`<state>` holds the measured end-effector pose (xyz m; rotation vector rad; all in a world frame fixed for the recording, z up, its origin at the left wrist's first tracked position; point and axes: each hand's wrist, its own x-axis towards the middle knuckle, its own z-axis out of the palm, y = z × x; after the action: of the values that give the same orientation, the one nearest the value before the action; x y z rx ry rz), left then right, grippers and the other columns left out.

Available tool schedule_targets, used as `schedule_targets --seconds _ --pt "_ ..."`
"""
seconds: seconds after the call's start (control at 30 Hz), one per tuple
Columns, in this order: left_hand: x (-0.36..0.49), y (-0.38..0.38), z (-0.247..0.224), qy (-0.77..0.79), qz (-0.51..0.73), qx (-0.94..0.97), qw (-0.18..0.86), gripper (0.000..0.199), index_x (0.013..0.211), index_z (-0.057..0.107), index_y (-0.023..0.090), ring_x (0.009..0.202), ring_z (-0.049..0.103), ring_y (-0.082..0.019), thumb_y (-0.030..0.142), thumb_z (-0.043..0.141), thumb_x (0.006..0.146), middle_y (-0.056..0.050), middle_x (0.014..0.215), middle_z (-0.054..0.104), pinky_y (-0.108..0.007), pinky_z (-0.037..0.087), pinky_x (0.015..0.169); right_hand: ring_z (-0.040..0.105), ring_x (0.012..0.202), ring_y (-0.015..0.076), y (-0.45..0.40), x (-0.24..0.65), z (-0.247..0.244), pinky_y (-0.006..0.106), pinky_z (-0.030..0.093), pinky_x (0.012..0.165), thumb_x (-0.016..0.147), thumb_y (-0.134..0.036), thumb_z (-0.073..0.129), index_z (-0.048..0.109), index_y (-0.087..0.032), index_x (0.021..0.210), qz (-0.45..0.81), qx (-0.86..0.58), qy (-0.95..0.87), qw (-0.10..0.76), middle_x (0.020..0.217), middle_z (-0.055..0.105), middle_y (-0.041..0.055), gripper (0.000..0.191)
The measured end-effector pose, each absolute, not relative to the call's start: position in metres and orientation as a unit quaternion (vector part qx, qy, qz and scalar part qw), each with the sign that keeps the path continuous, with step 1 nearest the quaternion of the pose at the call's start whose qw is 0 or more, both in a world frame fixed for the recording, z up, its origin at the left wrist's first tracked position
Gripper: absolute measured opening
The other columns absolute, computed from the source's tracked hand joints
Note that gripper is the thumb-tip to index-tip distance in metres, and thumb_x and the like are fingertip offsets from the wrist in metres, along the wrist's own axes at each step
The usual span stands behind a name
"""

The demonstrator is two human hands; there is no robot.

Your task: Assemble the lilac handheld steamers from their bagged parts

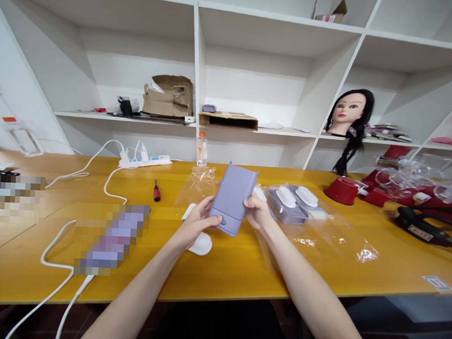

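A lavender rectangular plastic case (234, 192) is held tilted above the table, between my two hands. My left hand (201, 221) grips its lower left corner, the thumb lying at a small dark oval on the near end. On the right edge, my right hand (257, 211) is closed with thumb and fingers around the side. Below my left hand lies a white oval brush head (201, 244) with bristles facing up. Another white piece (188, 212) is partly hidden behind that hand. Bagged lavender cases (289, 212) with white oval parts lie to the right.
A red-and-black screwdriver (156, 191) and a blurred-out phone (114, 239) with a white cable are on the left. A power strip (146, 161) and a clear bottle (202, 149) stand at the back. Red-based devices (341, 189) and a black strapped item (420, 225) occupy the right.
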<state>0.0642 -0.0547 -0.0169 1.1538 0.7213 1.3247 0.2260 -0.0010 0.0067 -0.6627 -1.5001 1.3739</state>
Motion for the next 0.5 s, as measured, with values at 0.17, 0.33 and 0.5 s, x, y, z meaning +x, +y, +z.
schedule_targets --seconds 0.17,0.33,0.5 --pt "0.058 -0.053 -0.013 0.315 0.611 0.433 0.583 0.036 0.09 0.065 0.013 0.069 0.061 -0.015 0.03 0.076 0.06 -0.007 0.086 0.069 -0.024 0.046 0.063 0.057 0.078 0.0179 -0.008 0.217 0.008 0.032 0.044 0.073 0.055 -0.024 0.062 0.061 -0.021 0.089 0.618 -0.201 -0.638 0.413 0.081 0.065 -0.0003 0.034" --pt "0.036 -0.047 0.001 0.285 0.792 0.287 0.458 0.032 0.087 0.065 0.015 0.071 0.061 -0.012 0.034 0.074 0.062 -0.001 0.082 0.069 -0.021 0.047 0.066 0.057 0.096 0.0198 -0.01 0.208 0.01 0.037 0.041 0.087 0.071 -0.037 0.061 0.06 -0.02 0.107 0.471 -0.287 -0.75 0.365 0.109 0.063 0.0077 0.04" --pt "0.021 -0.042 0.003 0.265 0.866 0.193 0.377 0.021 0.088 0.064 0.022 0.079 0.061 -0.011 0.032 0.065 0.071 0.003 0.088 0.068 -0.02 0.048 0.069 0.061 0.081 0.0256 -0.03 0.188 -0.006 0.037 0.045 0.071 0.066 -0.047 0.068 0.063 -0.015 0.103 0.209 -0.353 -0.897 0.166 0.089 0.067 0.0101 0.049"
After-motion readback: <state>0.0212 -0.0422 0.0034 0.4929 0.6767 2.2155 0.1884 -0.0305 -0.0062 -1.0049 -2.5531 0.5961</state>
